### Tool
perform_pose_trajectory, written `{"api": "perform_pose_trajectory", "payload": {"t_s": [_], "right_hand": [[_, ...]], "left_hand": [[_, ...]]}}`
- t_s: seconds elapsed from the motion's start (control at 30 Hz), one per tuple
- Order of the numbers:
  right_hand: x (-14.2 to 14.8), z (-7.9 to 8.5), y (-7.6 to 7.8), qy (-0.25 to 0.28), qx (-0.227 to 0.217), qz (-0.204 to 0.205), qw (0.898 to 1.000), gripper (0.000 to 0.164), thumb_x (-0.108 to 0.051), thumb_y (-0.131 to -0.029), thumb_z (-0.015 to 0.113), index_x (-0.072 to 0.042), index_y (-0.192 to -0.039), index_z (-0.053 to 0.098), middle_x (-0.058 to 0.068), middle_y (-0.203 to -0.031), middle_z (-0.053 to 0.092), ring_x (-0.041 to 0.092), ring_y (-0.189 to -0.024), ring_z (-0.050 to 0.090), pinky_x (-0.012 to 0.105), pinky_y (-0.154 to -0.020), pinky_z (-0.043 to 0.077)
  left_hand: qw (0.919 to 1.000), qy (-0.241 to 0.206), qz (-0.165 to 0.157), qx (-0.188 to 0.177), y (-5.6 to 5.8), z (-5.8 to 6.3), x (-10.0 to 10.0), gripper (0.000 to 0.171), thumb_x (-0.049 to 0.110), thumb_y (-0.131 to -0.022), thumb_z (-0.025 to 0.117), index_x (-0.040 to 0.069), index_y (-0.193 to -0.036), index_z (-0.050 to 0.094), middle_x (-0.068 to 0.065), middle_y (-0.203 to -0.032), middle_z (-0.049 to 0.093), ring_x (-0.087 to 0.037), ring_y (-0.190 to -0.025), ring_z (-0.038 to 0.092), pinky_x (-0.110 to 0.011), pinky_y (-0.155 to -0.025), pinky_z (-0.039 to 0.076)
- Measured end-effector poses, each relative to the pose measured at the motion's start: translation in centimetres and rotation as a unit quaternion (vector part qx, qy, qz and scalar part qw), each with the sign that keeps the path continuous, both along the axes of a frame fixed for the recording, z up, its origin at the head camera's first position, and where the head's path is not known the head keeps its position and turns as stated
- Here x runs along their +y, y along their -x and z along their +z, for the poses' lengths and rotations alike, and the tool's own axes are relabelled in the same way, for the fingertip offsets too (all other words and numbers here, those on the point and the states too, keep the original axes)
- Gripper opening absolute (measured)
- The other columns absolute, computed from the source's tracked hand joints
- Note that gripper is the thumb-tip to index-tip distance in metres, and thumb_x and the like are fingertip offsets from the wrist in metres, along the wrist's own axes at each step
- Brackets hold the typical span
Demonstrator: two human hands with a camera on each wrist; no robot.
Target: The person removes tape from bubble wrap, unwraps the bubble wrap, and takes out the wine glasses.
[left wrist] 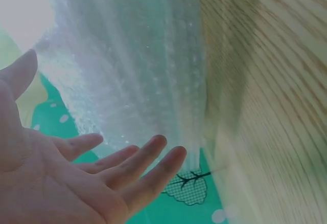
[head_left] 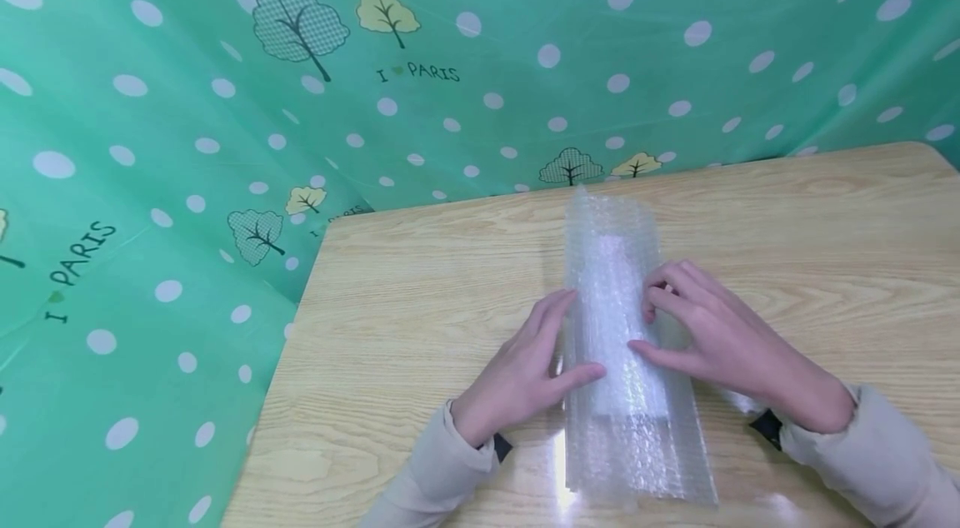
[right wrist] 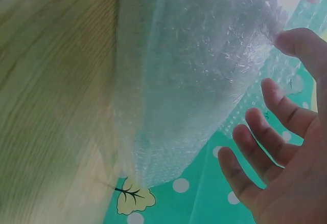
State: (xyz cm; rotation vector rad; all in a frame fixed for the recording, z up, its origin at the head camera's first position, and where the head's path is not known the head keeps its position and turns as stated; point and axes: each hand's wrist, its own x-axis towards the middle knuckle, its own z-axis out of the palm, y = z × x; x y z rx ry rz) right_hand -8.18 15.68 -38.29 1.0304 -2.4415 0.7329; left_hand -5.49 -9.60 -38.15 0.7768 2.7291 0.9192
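Note:
A long clear bubble wrap bundle (head_left: 618, 320) lies on the table, its length running away from me, with a whitish block-like shape showing through the layers. My left hand (head_left: 528, 366) is at its left side, thumb over the top face and fingertips at the left edge. In the left wrist view, that hand (left wrist: 87, 178) has its fingers spread beside the wrap (left wrist: 133, 70). On the opposite side is my right hand (head_left: 708, 328), thumb tip at the top face. The right wrist view has this hand's fingers (right wrist: 273, 142) loosely bent and apart, with its thumb at the plastic (right wrist: 194, 60).
The wood-grain table (head_left: 420, 286) extends to both sides of the bundle. A green polka-dot cloth (head_left: 450, 53) printed with trees hangs behind the table and along its left side. Glare shines on the tabletop near the bundle's front end.

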Motion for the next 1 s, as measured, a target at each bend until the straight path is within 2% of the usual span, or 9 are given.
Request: {"api": "perform_pose_trajectory", "payload": {"t_s": [0.33,0.63,1.0], "right_hand": [[-0.1,-0.3,0.0,0.009,-0.026,0.022,0.999,0.025,-0.036,-0.071,0.074,-0.023,-0.084,0.057,-0.011,-0.102,0.050,0.004,-0.096,0.044,0.022,-0.079,0.043],[0.0,-0.3,-0.1,-0.004,-0.044,0.013,0.999,0.025,-0.035,-0.073,0.074,-0.023,-0.086,0.057,-0.013,-0.101,0.048,0.002,-0.097,0.043,0.023,-0.075,0.046],[0.2,-0.4,-0.2,-0.013,-0.051,0.001,0.999,0.041,-0.037,-0.073,0.073,-0.014,-0.105,0.060,-0.007,-0.110,0.051,0.009,-0.105,0.046,0.032,-0.086,0.046]], "left_hand": [[0.9983,-0.019,0.018,-0.052,-0.9,1.0,0.3,0.078,0.065,-0.086,0.043,0.035,-0.146,0.003,0.005,-0.153,0.010,-0.022,-0.134,0.025,-0.051,-0.102,0.033],[0.9985,-0.019,0.030,-0.041,-1.1,1.2,0.4,0.087,0.071,-0.080,0.046,0.033,-0.147,0.005,0.004,-0.152,0.015,-0.019,-0.134,0.025,-0.048,-0.102,0.035],[0.9976,-0.042,0.023,-0.050,-1.0,1.1,0.1,0.086,0.068,-0.080,0.048,0.033,-0.147,0.006,0.010,-0.150,0.016,-0.015,-0.133,0.027,-0.043,-0.102,0.035]]}}
